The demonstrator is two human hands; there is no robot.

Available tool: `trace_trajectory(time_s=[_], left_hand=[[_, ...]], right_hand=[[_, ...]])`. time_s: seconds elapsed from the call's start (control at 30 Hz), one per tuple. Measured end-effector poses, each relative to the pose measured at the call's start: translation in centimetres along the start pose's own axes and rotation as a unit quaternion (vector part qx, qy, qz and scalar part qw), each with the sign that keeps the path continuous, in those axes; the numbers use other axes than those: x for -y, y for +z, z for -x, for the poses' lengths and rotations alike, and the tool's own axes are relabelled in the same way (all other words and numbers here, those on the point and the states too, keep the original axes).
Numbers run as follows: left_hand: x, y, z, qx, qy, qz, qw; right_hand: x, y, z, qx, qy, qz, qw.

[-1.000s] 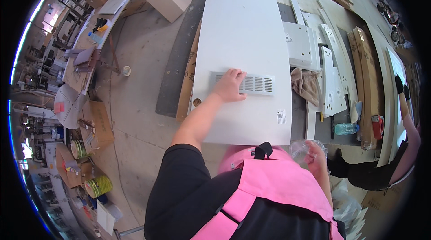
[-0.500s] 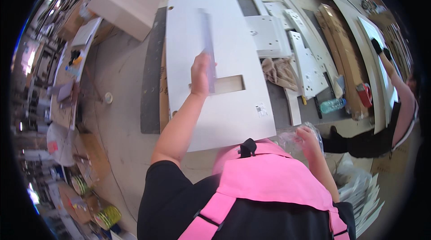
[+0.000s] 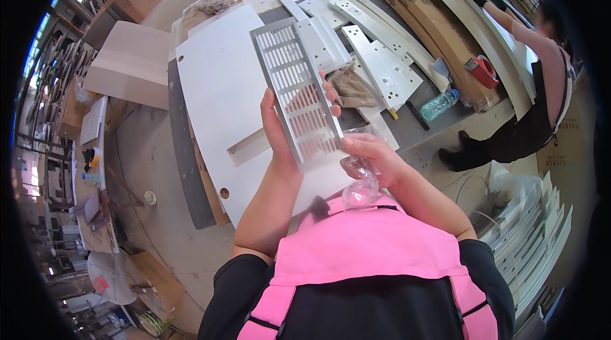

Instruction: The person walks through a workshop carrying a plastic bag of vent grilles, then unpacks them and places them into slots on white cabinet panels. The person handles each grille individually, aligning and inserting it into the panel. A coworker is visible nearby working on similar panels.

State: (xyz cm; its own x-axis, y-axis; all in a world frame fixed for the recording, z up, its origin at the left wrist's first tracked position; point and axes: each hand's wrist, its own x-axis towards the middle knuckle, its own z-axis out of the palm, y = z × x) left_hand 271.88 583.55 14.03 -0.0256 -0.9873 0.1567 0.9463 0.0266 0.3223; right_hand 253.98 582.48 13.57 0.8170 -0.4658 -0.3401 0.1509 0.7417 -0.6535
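Silver grille [image 3: 294,87] in left hand [image 3: 278,138]; plastic [image 3: 363,188] in right hand [image 3: 378,158].

The hands [image 3: 382,163] hold a slotted grille [image 3: 296,93] and crumpled clear plastic [image 3: 361,191] above a white panel [image 3: 215,79].

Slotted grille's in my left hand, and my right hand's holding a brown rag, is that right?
Not quite: your right hand holds crumpled clear plastic, as the head view shows. The slotted grille is in your left hand.
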Motion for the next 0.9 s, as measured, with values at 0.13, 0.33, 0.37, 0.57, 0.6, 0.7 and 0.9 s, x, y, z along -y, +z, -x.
trace_trajectory(time_s=[0.13, 0.33, 0.37, 0.57, 0.6, 0.7, 0.9], left_hand=[[1.2, 0.3, -0.1, 0.024, -0.038, 0.044, 0.998], [2.5, 2.0, 0.1, -0.024, -0.042, -0.007, 0.999], [2.5, 2.5, 0.5, -0.04, -0.061, -0.018, 0.997], [3.0, 4.6, 1.6, -0.03, -0.129, -0.006, 0.991], [3.3, 4.6, 1.5, -0.046, -0.133, -0.033, 0.99], [3.8, 4.0, 1.0, -0.011, -0.144, -0.022, 0.989], [4.5, 3.2, 1.3, 0.035, -0.151, 0.014, 0.988]], right_hand=[[-0.4, -0.4, 0.9, -0.036, -0.005, 0.007, 0.999], [-0.1, -0.4, 2.6, -0.046, -0.032, 0.044, 0.997], [0.1, -0.7, 3.0, -0.058, -0.029, 0.055, 0.996], [0.0, -2.2, 4.8, -0.028, -0.043, 0.065, 0.997], [-0.1, -2.3, 5.1, -0.024, -0.045, 0.053, 0.997], [0.0, -2.3, 5.9, -0.003, -0.04, 0.043, 0.998], [0.3, -1.8, 6.8, -0.04, -0.055, 0.112, 0.991]])
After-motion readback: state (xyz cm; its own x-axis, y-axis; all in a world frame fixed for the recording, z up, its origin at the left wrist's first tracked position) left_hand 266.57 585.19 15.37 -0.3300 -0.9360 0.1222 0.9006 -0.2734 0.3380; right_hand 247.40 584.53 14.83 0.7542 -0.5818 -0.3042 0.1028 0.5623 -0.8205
